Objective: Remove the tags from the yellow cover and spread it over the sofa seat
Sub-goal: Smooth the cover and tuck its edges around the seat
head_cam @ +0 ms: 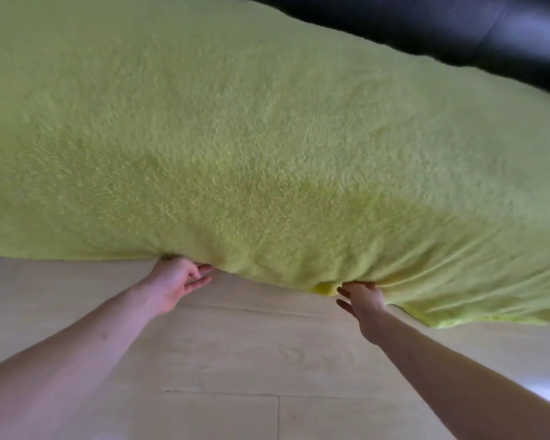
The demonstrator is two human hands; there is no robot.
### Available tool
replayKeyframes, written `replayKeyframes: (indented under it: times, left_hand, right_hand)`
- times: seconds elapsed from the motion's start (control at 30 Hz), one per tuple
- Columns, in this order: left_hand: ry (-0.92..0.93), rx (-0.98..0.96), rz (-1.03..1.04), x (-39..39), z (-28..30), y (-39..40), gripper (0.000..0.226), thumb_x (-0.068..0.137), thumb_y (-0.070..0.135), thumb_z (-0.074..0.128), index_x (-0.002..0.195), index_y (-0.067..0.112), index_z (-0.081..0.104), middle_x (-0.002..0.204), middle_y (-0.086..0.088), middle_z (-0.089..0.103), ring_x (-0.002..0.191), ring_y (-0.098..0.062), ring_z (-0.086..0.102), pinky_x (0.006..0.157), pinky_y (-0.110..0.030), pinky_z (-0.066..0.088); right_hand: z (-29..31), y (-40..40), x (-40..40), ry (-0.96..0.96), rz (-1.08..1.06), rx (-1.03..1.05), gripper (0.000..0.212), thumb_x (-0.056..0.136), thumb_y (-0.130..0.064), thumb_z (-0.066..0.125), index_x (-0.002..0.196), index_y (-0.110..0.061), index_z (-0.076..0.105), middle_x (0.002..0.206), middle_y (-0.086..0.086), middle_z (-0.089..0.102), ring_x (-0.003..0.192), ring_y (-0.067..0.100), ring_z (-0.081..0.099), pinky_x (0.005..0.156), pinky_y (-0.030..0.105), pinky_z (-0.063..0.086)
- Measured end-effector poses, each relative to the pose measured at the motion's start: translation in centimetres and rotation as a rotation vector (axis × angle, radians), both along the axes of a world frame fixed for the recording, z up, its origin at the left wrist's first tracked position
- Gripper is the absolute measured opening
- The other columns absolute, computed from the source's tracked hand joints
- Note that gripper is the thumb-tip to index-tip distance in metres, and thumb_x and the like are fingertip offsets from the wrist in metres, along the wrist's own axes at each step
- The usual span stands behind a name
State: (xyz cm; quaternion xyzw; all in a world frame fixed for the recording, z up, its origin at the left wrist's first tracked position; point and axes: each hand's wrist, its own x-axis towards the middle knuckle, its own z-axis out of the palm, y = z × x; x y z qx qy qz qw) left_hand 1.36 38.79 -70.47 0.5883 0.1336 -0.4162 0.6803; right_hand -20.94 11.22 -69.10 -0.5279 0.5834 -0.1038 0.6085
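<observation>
- Nearest to me are two bare forearms, which reach forward over a pale wooden floor (pixel 235 360) with long planks.
- The left hand (pixel 172 285) is at the front edge of the cover (pixel 251 138). Its thumb and first finger go up to the hem and seem to pinch it, while the other fingers are loosely bent below the cloth and point to the right.
- The right hand (pixel 362 301) is a little to the right and slightly lower. It pinches a small bunch of the hem at the top, and its lower fingers are free and point to the left.
- Around the right hand the cloth gathers in folds that run to the right edge; near the left hand the hem is smoother.
- The cover is yellow-green and fluffy. It lies spread wide and nearly flat over the seat, and it fills most of the view from the left side to the right side.
- Behind it, at the upper right, the black sofa (pixel 458 30) shows with a shiny surface and one seam. The cover's far edge lies against it.
</observation>
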Motion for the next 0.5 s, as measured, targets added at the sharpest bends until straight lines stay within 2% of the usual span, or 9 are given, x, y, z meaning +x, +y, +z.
replayKeyframes:
  times: [0.07, 0.2, 0.3, 0.4, 0.43, 0.5]
  left_hand:
    - [-0.003, -0.010, 0.042, -0.5, 0.0, -0.7, 0.056, 0.081, -0.028, 0.034, 0.119, 0.006, 0.059, 0.118, -0.012, 0.067, 0.103, -0.024, 0.069, 0.087, -0.041, 0.056]
    - [-0.011, -0.022, 0.133, -0.9, -0.4, -0.7, 0.056, 0.081, -0.029, 0.034, 0.116, 0.007, 0.059, 0.112, -0.011, 0.066, 0.101, -0.024, 0.067, 0.084, -0.040, 0.055]
    - [-0.017, 0.020, 0.145, -1.9, -0.6, -1.1, 0.055, 0.082, -0.025, 0.038, 0.118, 0.008, 0.062, 0.114, -0.008, 0.071, 0.109, -0.025, 0.068, 0.084, -0.040, 0.055]
    - [-0.033, 0.220, -0.074, -6.0, 0.4, -3.1, 0.045, 0.086, -0.018, 0.044, 0.120, 0.006, 0.061, 0.112, -0.007, 0.074, 0.108, -0.027, 0.069, 0.079, -0.038, 0.055]
    - [-0.097, 0.326, -0.225, -7.9, 1.6, -3.9, 0.042, 0.086, -0.015, 0.046, 0.116, 0.009, 0.064, 0.109, -0.005, 0.075, 0.103, -0.027, 0.069, 0.077, -0.035, 0.053]
    - [-0.359, 0.439, -0.645, -12.1, 5.9, -6.4, 0.039, 0.087, -0.008, 0.051, 0.104, 0.022, 0.068, 0.106, 0.004, 0.074, 0.094, -0.019, 0.068, 0.075, -0.032, 0.051]
  right_hand:
    - [-0.5, -0.8, 0.4, -0.055, -0.073, 0.030, 0.016, 0.093, 0.004, 0.058, 0.097, -0.011, 0.062, 0.124, 0.015, 0.065, 0.114, 0.027, 0.065, 0.096, 0.045, 0.057]
    - [-1.6, -1.2, 1.3, -0.174, -0.198, 0.029, 0.022, 0.089, 0.008, 0.063, 0.098, -0.012, 0.064, 0.122, 0.013, 0.066, 0.111, 0.028, 0.067, 0.097, 0.043, 0.056]
    - [-2.3, -0.6, 1.2, -0.076, -0.054, -0.058, 0.023, 0.092, -0.006, 0.066, 0.115, -0.009, 0.063, 0.124, 0.013, 0.066, 0.103, 0.025, 0.071, 0.086, 0.040, 0.061]
    - [-1.8, 0.3, -1.2, -0.008, 0.078, 0.040, 0.044, 0.095, -0.017, 0.063, 0.137, -0.023, 0.050, 0.134, -0.002, 0.057, 0.101, 0.023, 0.071, 0.090, 0.045, 0.060]
    - [-1.1, 0.6, -2.1, 0.027, 0.100, 0.088, 0.053, 0.096, -0.015, 0.061, 0.145, -0.030, 0.046, 0.136, -0.005, 0.053, 0.102, 0.023, 0.071, 0.092, 0.046, 0.059]
    - [0.7, 0.1, -4.5, 0.080, 0.042, 0.178, 0.064, 0.096, -0.011, 0.058, 0.153, -0.033, 0.039, 0.137, -0.006, 0.050, 0.104, 0.026, 0.070, 0.092, 0.045, 0.059]
